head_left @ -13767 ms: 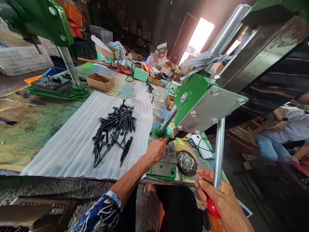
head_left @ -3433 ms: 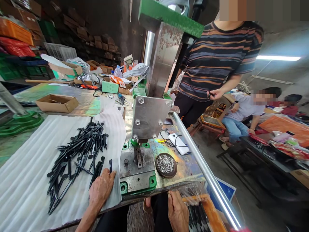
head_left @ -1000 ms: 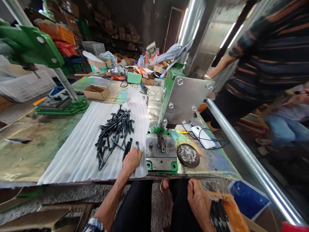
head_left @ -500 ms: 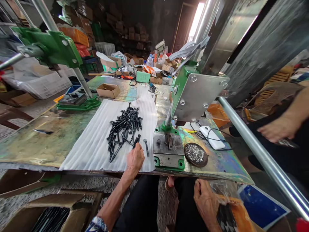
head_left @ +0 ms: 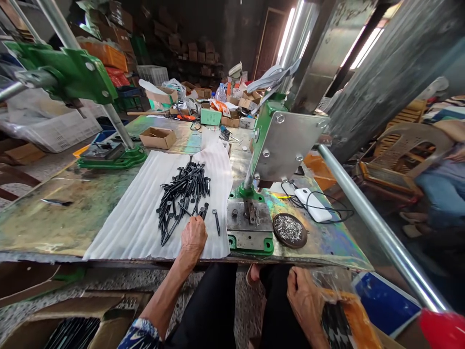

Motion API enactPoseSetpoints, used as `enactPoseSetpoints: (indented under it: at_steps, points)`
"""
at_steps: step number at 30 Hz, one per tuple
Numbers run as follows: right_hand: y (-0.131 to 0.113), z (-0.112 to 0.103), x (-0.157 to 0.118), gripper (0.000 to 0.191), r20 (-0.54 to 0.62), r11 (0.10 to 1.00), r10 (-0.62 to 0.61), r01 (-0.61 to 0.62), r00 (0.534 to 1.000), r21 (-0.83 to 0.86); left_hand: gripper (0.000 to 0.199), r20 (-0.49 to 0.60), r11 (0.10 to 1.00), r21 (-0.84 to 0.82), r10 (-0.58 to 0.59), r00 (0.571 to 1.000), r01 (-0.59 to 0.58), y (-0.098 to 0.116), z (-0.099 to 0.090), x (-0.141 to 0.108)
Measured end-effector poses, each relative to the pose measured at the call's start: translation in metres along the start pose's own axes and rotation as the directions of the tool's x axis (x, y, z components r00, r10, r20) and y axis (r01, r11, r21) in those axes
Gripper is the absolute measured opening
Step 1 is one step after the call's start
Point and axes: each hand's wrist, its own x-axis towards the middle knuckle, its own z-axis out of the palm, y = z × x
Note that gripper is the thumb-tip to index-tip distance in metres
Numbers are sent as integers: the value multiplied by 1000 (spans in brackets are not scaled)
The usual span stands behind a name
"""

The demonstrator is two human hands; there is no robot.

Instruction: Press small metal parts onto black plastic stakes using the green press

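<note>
Yanking could get black pegs point(head_left: 187, 185) scattered, piled crisscross like that; grip can't be told on left hand point(head_left: 193, 236) or right hand point(head_left: 305, 294).

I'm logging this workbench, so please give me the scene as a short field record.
Left hand: at the near edge of the black pieces; grip unclear
Right hand: low, by the right thigh
Single piece: apart from the others, on the white sheet
Press: right of the sheet
Dish: right of the press, holding small metal pins
</note>
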Motion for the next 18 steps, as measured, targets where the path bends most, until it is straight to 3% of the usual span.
enactPoseSetpoints:
  at_steps: [9,18]
  points:
    - [-2,4,-3,36,79,976,127,-139,989,168,27,50,998,-12,-58,997,59,12,-10,10]
    - [13,-9,26,36,292,810,278,-387,915,440,29,131,1000,-3,-14,991,14,21,-19,10]
